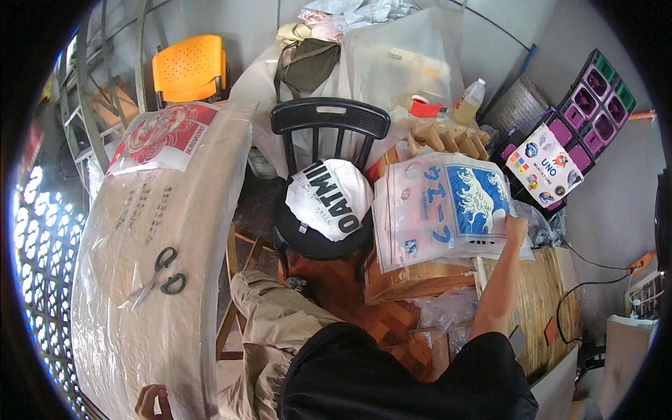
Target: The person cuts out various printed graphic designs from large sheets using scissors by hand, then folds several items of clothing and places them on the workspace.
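Observation:
On the right, a stack of translucent printed film sheets (pixel 420 217) lies over a wooden box. The top one carries a blue wave picture and blue and pink characters. My right hand (pixel 516 227) is closed on the right edge of this stack, fingers pinching it; how many sheets it grips is hidden. My left hand (pixel 154 404) shows at the bottom edge, partly cut off, with bent fingers apart and nothing visible in them. It is over the plastic-wrapped board (pixel 150 336). Farther up that board lie scissors (pixel 157 280) with black handles, blades slightly apart.
Ahead stands a black chair (pixel 329 115) with a folded white printed cloth (pixel 329 199) on its seat. A red-and-white printed sheet (pixel 164 136) covers the board's far end. Beyond are a yellow chair (pixel 189 70), a bottle (pixel 470 99), cardboard dividers (pixel 448 140) and purple trays (pixel 595 105).

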